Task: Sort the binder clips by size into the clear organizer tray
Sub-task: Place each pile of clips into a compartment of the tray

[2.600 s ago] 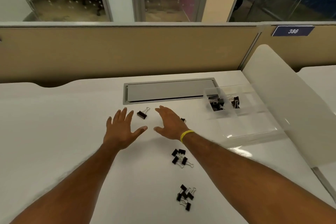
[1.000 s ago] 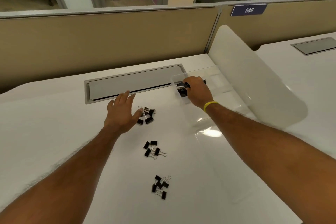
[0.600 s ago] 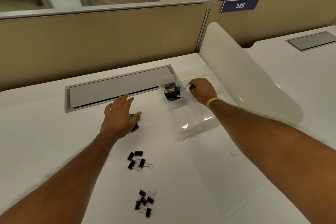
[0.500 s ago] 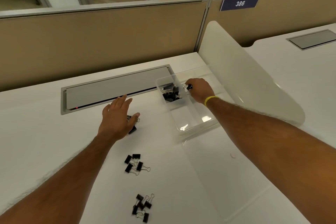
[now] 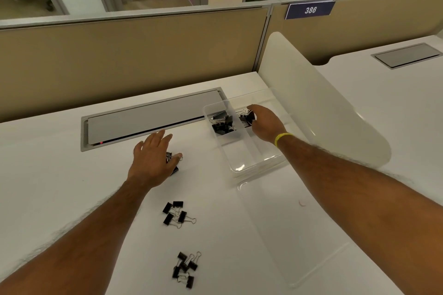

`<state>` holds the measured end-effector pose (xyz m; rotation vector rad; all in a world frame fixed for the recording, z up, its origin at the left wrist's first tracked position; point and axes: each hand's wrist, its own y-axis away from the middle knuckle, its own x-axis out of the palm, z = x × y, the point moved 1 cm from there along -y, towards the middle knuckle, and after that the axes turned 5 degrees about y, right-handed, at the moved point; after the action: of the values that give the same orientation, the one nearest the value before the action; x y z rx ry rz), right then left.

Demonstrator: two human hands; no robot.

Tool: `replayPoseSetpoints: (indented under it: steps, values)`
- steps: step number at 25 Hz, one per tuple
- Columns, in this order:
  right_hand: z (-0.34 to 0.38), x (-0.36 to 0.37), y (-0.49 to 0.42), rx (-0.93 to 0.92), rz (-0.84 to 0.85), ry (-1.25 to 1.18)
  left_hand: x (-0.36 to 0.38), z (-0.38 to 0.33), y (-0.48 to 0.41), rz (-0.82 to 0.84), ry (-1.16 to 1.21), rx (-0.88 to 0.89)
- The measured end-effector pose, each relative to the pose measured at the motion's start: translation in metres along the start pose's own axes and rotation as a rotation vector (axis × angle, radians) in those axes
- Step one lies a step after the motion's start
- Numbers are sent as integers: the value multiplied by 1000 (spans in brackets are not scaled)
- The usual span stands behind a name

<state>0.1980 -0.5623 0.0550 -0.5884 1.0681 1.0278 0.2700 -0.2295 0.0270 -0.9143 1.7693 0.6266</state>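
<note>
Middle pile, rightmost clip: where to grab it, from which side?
I'd take the clip by its wire loops, coming from the right and above. They jut clear to the right, while its black body sits packed against the neighbouring clips.

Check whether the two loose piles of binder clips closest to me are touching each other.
Apart. The head view shows a strip of bare white desk between the middle pile of binder clips and the nearest pile.

White "386" on a blue plate [image 5: 310, 10], fixed atop the tan partition [image 5: 359, 24]
</note>
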Motion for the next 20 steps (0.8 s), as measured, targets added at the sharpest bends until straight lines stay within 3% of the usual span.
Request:
replayPoseSetpoints:
  steps: [8, 20]
  values:
    - [65, 31, 90, -293, -31, 128, -14, 14, 63, 114, -100, -44]
    - [144, 109, 191, -386, 71, 171, -1, 46, 166, 130, -107, -108]
